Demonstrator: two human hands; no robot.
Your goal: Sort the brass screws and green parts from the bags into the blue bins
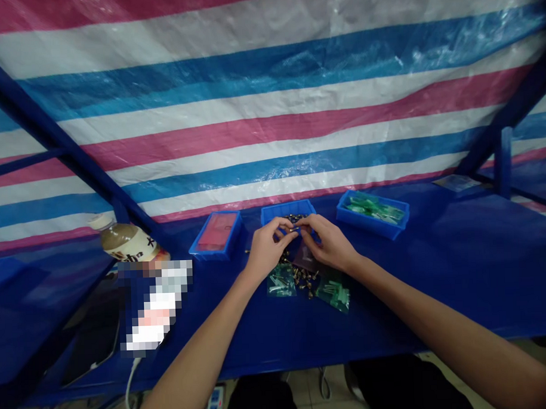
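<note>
My left hand [266, 247] and my right hand [331, 243] meet at the middle of the table, fingertips almost touching. Between them is a small shiny metal piece [294, 229], pinched by the left fingers; its exact kind is too small to make out. The right fingers are closed beside it, and what they grip is hidden. Below the hands lies a loose pile of small brass-coloured metal parts [306, 275]. A small green bag [281, 280] of thin pieces lies left of the pile, and another green bag [334, 294] lies right of it.
Behind my hands stands a blue bin [273, 213] with metal parts. A blue bin [221, 254] with pink bags is at left, another [394, 229] with green bags at right. A bottle [128, 240], a blurred-out object and a dark tablet-like slab [92, 342] lie far left.
</note>
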